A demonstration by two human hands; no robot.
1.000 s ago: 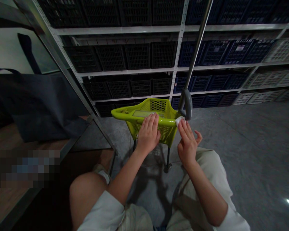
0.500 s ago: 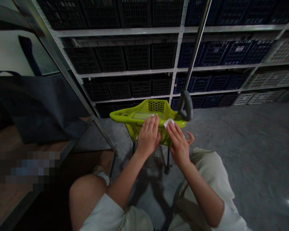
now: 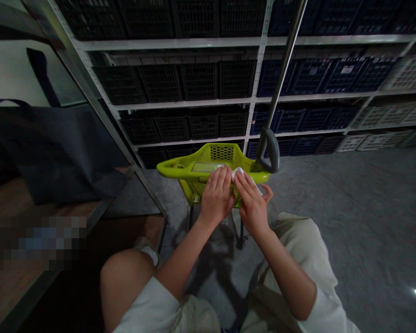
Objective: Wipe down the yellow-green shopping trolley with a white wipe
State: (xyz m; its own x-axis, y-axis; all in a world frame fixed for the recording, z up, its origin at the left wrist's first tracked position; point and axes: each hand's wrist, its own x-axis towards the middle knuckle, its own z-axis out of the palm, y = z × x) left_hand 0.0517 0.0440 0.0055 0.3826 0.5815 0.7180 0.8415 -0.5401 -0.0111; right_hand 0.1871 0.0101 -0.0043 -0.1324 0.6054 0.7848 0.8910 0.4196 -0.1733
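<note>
A small lime-green shopping cart (image 3: pixel 180 172) with a perforated basket stands just in front of my knees. My left hand (image 3: pixel 215 196) rests over the near handle bar, fingers together on top and the thumb tucked low, gripping it. Close beside it, my right hand (image 3: pixel 252 201) presses a crumpled white tissue (image 3: pixel 238 172) against the same bar, the little finger sticking out to the side. A pale label panel (image 3: pixel 204 167) is set into the handle left of my fingers. At the right corner, a grey loop grip (image 3: pixel 271 150) joins a metal pole (image 3: pixel 284 69) rising upward.
Shelves (image 3: pixel 180 102) with black crates (image 3: pixel 197 83), blue crates (image 3: pixel 310 76) and white crates (image 3: pixel 411 74) line the wall. To the left, a dark bag (image 3: pixel 62 152) sits on a metal-framed wooden table (image 3: pixel 7 203). Grey floor (image 3: pixel 367 208) extends to the right.
My right hand has slid left along the handle with the tissue, coming up against my left hand. The left hand has shifted slightly right.
</note>
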